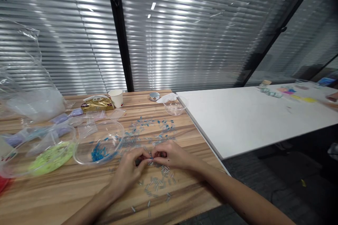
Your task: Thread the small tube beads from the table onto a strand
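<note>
Fingertips of my left hand (130, 167) and my right hand (170, 155) meet just above the wooden table, both closed in a pinch. Between them is a small blue capsule-like piece (151, 158), mostly covered by the fingers. Many clear tube-like pieces (155, 183) lie scattered below and around the hands. Beyond the hands, blue pieces (161, 136) are mixed among clear ones. To the left of my left hand stands a clear plastic bowl (120, 126) with a pile of blue pieces (99, 153) in it.
Another clear bowl (6, 174) at left holds yellow-green pieces (54, 158). Farther back are small bags of purple material (60, 118), a gold packet (97, 104), a paper cup (116, 97), a round tin (154, 96) and a clear bowl (175, 109). A white table (237, 119) adjoins at right.
</note>
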Available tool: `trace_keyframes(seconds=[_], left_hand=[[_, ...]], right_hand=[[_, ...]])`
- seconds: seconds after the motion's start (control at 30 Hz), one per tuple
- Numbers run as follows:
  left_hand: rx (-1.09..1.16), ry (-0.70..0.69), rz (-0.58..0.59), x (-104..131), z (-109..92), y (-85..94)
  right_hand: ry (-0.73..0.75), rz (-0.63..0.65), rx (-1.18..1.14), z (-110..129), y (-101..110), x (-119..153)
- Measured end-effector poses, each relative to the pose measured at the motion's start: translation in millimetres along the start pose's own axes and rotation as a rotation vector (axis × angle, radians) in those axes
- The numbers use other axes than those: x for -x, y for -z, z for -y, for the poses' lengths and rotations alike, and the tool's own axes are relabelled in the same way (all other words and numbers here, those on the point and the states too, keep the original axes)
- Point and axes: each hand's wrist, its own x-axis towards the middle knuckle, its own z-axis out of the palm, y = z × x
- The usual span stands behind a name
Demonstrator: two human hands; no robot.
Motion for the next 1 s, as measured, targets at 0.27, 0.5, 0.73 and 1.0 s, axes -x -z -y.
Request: trace_keyframes(seconds=[0.27, 0.5, 0.73, 1.0], left_hand=[[0.008, 0.011, 0.012, 0.5, 2.0, -0.1], [0.021, 0.007, 0.007, 0.2, 2.6, -0.9], [0.024, 0.011, 0.000, -0.5, 1.0, -0.7], [0.025, 0.014, 0.001, 0.7, 4.3, -1.9]], right_hand=[[-0.006, -0.006, -0.014, 0.4, 0.4, -0.3], [0.004, -0.010, -0.025, 0.4, 0.5, 1.0], [0.006, -0.013, -0.012, 1.3, 1.1, -0.1], [-0.015, 0.009, 0.003, 1.3, 1.3, -0.1]])
